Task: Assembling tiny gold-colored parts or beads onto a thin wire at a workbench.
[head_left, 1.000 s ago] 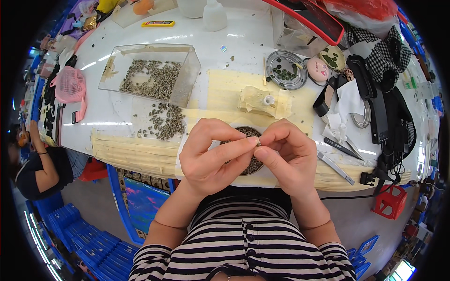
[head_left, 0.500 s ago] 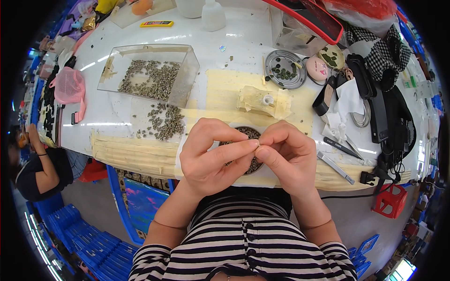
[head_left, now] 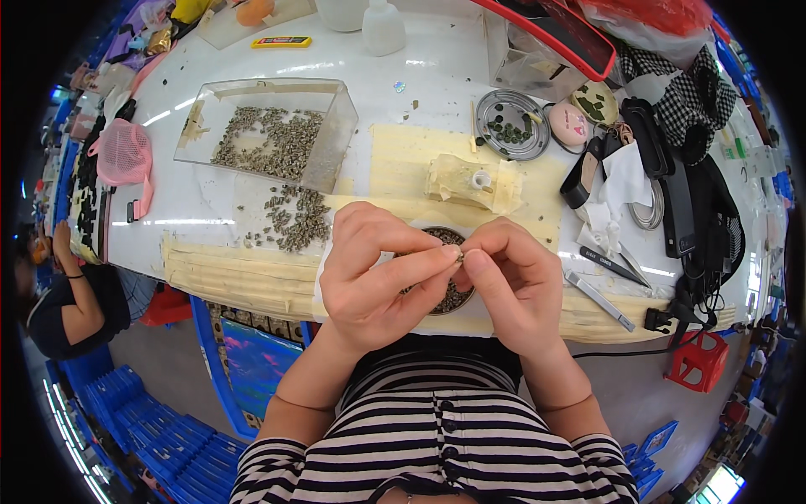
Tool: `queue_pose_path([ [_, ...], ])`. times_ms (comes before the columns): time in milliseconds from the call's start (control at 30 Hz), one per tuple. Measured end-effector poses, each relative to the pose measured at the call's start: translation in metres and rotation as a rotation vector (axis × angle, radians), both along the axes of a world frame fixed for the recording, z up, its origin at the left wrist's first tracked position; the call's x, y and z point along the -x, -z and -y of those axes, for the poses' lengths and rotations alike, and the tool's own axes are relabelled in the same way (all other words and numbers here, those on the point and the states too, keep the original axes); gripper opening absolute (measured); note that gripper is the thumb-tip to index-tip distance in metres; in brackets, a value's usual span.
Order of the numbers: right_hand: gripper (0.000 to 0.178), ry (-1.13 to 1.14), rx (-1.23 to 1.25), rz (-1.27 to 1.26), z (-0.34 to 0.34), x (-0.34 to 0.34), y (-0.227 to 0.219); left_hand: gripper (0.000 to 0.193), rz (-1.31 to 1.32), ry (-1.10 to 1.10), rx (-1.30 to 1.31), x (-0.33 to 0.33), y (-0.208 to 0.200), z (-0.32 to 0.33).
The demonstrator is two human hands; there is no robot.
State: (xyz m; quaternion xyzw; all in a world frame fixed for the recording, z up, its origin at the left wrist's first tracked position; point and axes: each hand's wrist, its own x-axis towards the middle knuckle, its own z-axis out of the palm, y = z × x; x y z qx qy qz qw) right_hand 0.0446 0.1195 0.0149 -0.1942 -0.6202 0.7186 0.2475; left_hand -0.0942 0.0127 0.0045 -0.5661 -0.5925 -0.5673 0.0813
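Observation:
Above a round dish full of small metal parts, my two hands meet fingertip to fingertip. My left hand is closed in a pinch on a tiny metallic part, mostly covered by the fingers. The thumb and forefinger of my right hand are closed on the same spot from the other side. Left of my hands, a loose heap of similar metal parts lies on the table, just in front of a clear plastic box with more of them inside.
Beyond my hands stands a tape-wrapped block with a white round peg. A round metal tin holds dark green pieces. Tweezers and a grey-handled knife lie at right, near black straps. Another person's arm shows at far left.
Both hands stay over the dish. The right thumb has shifted slightly up along the tiny part, and a bit more of the part shows between the fingertips.

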Motion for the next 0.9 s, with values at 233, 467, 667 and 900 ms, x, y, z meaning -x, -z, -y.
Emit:
queue_pose_path([
  [233,0.008,-0.062,0.189,-0.064,-0.0011,-0.0012,-0.0032,0.026,0.036,0.026,0.018,0.0014,-0.0012,0.0009],
  [467,0.005,0.129,-0.193,-0.051,0.0022,0.0014,0.0011,0.024,0.009,-0.048,0.038,-0.0001,-0.001,-0.0002],
  [667,0.004,0.098,-0.133,-0.019,0.0022,0.0016,-0.0005,0.025,-0.004,-0.007,0.026,-0.0001,-0.0016,-0.0008],
  [900,0.004,0.051,0.011,-0.017,0.002,0.001,-0.0019,0.026,0.022,0.015,0.043,0.0003,-0.0024,0.0004],
])
